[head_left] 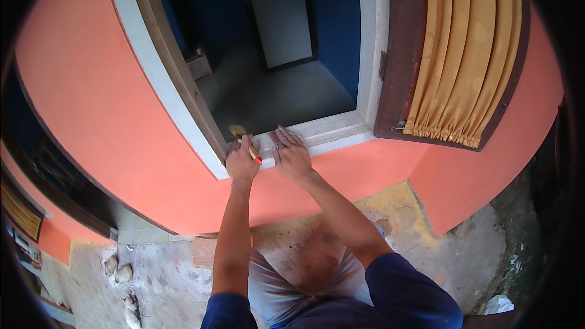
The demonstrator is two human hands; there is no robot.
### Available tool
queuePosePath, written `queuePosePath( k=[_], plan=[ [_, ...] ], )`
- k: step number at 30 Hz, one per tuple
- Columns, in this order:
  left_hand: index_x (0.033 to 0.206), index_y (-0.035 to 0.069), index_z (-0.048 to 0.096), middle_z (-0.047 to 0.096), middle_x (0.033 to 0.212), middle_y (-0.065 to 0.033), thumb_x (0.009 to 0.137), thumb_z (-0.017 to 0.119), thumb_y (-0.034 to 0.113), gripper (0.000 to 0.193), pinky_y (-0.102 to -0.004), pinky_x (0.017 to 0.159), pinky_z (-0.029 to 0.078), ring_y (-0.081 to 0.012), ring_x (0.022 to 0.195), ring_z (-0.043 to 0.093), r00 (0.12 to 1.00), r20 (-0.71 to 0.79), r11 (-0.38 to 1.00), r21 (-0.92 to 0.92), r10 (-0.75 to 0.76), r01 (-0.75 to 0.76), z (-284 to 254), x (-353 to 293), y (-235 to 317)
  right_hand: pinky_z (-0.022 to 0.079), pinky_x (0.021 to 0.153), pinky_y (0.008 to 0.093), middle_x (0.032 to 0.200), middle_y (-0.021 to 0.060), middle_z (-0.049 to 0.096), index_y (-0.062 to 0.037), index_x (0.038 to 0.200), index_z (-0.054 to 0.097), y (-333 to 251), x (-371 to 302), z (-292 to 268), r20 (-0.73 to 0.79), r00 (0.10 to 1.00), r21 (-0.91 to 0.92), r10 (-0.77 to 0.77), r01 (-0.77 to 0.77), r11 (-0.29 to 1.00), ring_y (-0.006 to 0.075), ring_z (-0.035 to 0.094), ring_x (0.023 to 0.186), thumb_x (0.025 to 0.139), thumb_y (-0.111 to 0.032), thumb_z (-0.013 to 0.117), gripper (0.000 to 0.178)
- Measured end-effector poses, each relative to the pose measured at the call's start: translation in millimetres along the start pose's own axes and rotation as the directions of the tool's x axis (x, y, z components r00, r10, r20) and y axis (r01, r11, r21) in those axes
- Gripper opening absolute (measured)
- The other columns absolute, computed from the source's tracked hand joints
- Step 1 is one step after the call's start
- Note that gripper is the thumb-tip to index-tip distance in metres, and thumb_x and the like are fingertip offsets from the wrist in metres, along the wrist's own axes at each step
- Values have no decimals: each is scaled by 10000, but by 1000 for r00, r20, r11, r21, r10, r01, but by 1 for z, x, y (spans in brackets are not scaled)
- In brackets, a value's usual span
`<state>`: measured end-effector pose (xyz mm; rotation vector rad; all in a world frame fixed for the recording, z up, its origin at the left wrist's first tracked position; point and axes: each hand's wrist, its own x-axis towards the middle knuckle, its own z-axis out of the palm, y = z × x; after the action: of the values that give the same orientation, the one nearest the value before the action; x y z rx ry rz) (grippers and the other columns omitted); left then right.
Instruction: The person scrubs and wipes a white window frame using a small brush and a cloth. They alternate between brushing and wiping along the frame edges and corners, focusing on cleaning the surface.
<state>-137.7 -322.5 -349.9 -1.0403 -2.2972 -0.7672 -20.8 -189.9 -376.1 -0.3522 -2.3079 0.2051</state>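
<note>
My left hand [242, 159] is closed around a paintbrush [253, 151] at the left end of the window sill. Pale yellow bristles stick up past its fingers, and the handle's red tip shows beside the thumb. Just to the right, my right hand [292, 156] lies with fingers stretched forward on the whitish sill [332, 132]. Whether anything thin is under those fingers is hidden. The sill is the bottom of a window frame [368, 42], whose left post [177, 73] is bare brownish wood with a white outer edge.
A brown casement [396, 55] with a gold curtain [463, 49] stands open at right. Salmon walls [103, 85] surround the frame; a dark blue room lies behind. Several small pale animals or objects [124, 274] are on the concrete floor [164, 286] at lower left.
</note>
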Motion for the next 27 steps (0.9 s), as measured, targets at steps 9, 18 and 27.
queuePosePath(
  k=[9,18,27],
  plan=[
    [1131,157,655,730,916,-173,992,633,363,250,-515,767,573,-401,911,707,987,-150,997,50,58,-51,9,1,-1,323,1223,469,1484,212,576,-17,1436,580,117,-2,-56,-129,933,-232,335,-357,905,319,451,1470,1035,-233,473,468],
    [1121,150,653,725,905,-188,990,636,345,236,-507,721,579,-384,883,709,997,-72,997,80,6,0,-1,-4,-6,321,1237,440,1487,173,585,-17,1432,594,18,-10,-24,18,1000,74,7,-8,997,276,473,1455,1051,-240,461,461],
    [1108,168,670,707,848,-179,990,634,342,213,-520,632,564,-399,742,707,986,-166,998,56,-8,17,9,-3,4,367,1183,494,1377,233,651,25,1353,640,96,-6,-44,-290,934,-231,208,-279,932,349,511,1415,1003,-205,527,433]
  ],
)
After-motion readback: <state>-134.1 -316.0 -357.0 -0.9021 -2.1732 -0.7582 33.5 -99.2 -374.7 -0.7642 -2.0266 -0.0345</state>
